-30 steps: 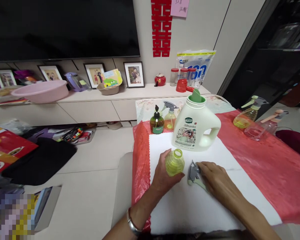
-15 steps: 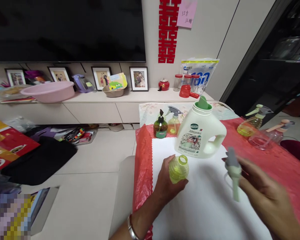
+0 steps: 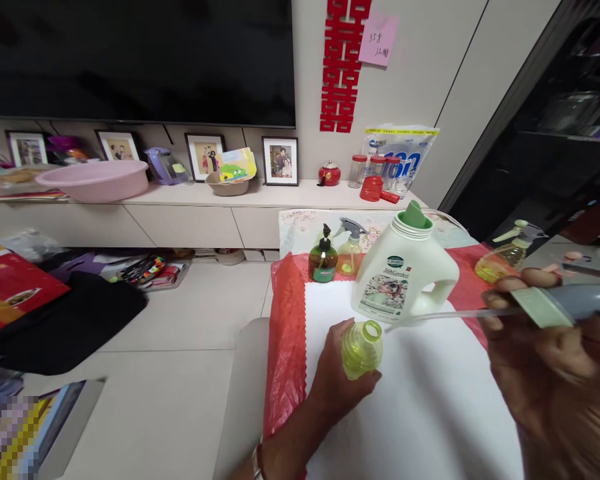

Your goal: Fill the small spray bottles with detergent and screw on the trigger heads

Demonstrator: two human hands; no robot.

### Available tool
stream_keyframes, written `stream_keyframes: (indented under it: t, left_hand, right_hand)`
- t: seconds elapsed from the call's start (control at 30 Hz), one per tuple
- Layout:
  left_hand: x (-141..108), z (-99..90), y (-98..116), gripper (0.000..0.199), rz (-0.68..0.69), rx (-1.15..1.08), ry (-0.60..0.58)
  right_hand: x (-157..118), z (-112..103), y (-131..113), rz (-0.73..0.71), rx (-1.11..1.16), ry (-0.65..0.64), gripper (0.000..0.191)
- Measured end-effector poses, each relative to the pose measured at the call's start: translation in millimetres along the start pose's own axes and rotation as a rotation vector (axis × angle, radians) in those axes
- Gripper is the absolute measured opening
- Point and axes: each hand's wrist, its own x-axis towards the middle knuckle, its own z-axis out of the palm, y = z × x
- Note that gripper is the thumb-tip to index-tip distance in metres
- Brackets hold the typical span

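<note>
My left hand (image 3: 333, 373) is wrapped round a yellow-green ribbed plastic bottle (image 3: 361, 353), its neck uncapped and tilted slightly toward the right. Up close at the right, my right hand (image 3: 555, 373) grips a spray head (image 3: 547, 307) with a pale green collar and grey top. From it a thin clear dip tube (image 3: 445, 315) points left, its tip just beside the bottle's mouth and seemingly outside it. Behind the bottle stands a large pale green detergent jug (image 3: 405, 267), with a green cap piece (image 3: 414, 215) set in its opening.
A dark green pump bottle (image 3: 323, 257) and a grey-topped spray bottle (image 3: 350, 247) stand left of the jug. Another spray bottle with yellow liquid (image 3: 505, 257) is at the right on the red cover (image 3: 285, 353). White paper (image 3: 405, 413) lies under my hands.
My right hand has come up and closer, turning the spray head so its dip tube points left toward the bottle. My left hand keeps hold of the bottle, almost in the same place.
</note>
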Motion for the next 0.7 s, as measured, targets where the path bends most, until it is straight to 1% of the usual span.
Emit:
stream_keyframes:
  t: [0.1, 0.17, 0.3, 0.37, 0.47, 0.57, 0.63, 0.7]
  left_hand:
    - [0, 0.0, 0, 0.085, -0.007, -0.012, -0.008]
    - [0, 0.2, 0, 0.085, -0.016, -0.022, -0.012]
    - [-1, 1.2, -4, 0.085, 0.024, -0.034, -0.005]
    - [-1, 1.6, -6, 0.085, 0.065, -0.026, -0.003]
    - [-1, 1.9, -11, 0.084, 0.083, -0.010, -0.002]
    - [-1, 1.9, -14, 0.084, 0.083, 0.000, 0.011]
    - [-2, 2.0, -13, 0.086, 0.083, 0.006, 0.019]
    - [-1, 2.1, -9, 0.086, 0.088, 0.031, 0.017]
  right_hand:
    - [5, 5, 22, 0.012, 0.007, -0.102, 0.053]
    - [4, 5, 39, 0.036, 0.016, -0.150, 0.048]
    - [-13, 8, 64, 0.163, -0.044, -0.259, 0.041]
    - [-22, 9, 72, 0.198, -0.085, -0.351, 0.041]
    - [-31, 10, 85, 0.190, -0.131, -0.430, 0.043]
    - [-35, 12, 94, 0.180, -0.152, -0.471, 0.043]
    - [-38, 13, 96, 0.175, -0.164, -0.472, 0.042]
    - [-40, 14, 95, 0.138, -0.202, -0.469, 0.041]
